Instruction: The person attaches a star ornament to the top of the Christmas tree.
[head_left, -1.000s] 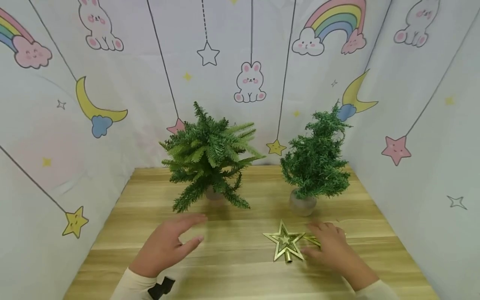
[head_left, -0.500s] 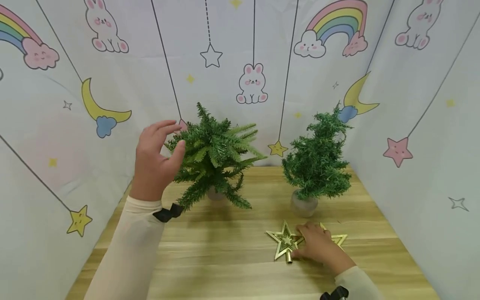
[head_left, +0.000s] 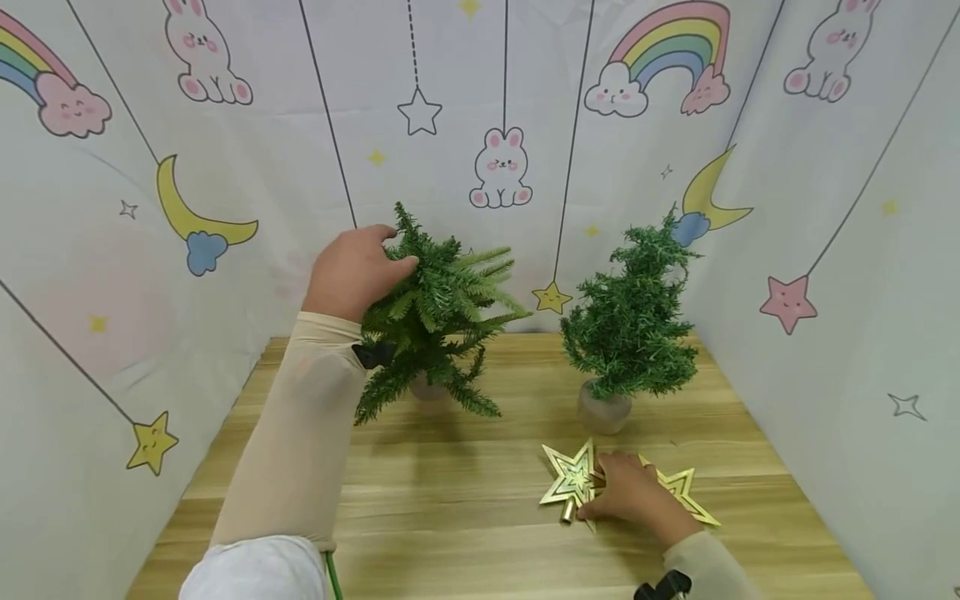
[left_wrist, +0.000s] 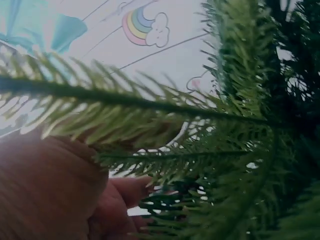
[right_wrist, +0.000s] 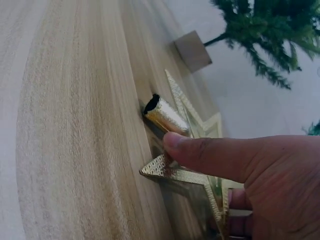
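My right hand (head_left: 636, 497) pinches a gold star tree topper (head_left: 564, 478) by its right side, thumb in front and fingers behind. The star is tilted close over the table, and its hollow socket (right_wrist: 167, 117) shows in the right wrist view. Under that wrist lies a second gold star (head_left: 681, 483). My left hand (head_left: 348, 275) is at the upper left of a bushy small Christmas tree (head_left: 442, 317), thumb and fingers apart around the crown. In the left wrist view, needled branches (left_wrist: 175, 110) cross in front of its fingers and partly hide them.
Another small Christmas tree (head_left: 637, 317) stands at the back right on a round base (head_left: 604, 408). The wooden table (head_left: 450, 500) is bounded by a white backdrop (head_left: 450, 50) printed with bunnies, stars and rainbows.
My left hand has risen from the table, moving up and right to the left tree's top. The right hand has moved left onto the star, which is now tilted; the second star is uncovered.
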